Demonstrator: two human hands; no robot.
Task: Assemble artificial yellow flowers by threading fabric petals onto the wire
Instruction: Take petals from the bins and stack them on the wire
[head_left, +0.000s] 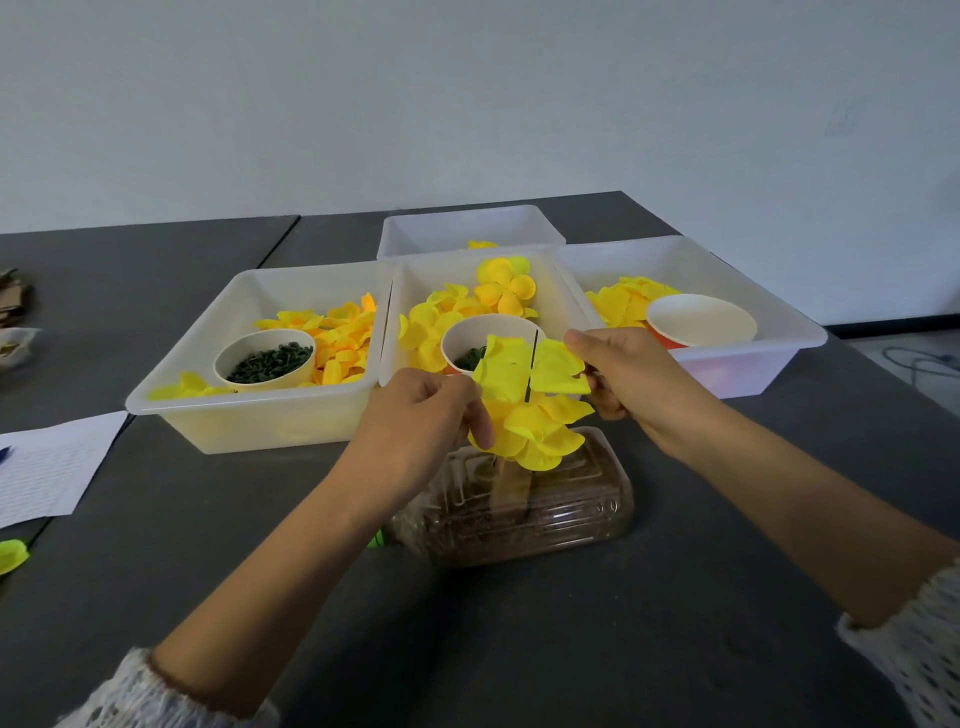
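2 hands meet over a clear bottle (519, 499) lying on its side on the dark table (571, 623), and both pinch the same yellow petal (524, 366). The left hand (421, 410) curls its fingers round the petal's left edge; the right hand (628, 374) pinches the right edge between thumb and fingers. A thin dark wire (531, 366) stands upright through the petal's middle, its tip poking out above the fabric. Just below, already on the wire, sits a stack of yellow petals (540, 431), right above the bottle. How the wire is fixed at its foot cannot be told, since the petals hide it. Behind the hands stand 4 white bins. The left bin (208, 421) holds loose yellow petals and a paper cup (265, 358) of small dark green pieces. The middle bin (400, 291) holds more petals and a 2nd cup (467, 332) with green pieces, partly hidden by the held petal. The right bin (779, 364) holds petals and an orange-sided cup (701, 319), its white inside showing. The back bin (467, 228) shows a scrap of yellow. A lined paper sheet (47, 467) lies at the left edge of the table, with 1 stray petal (13, 555) near it.
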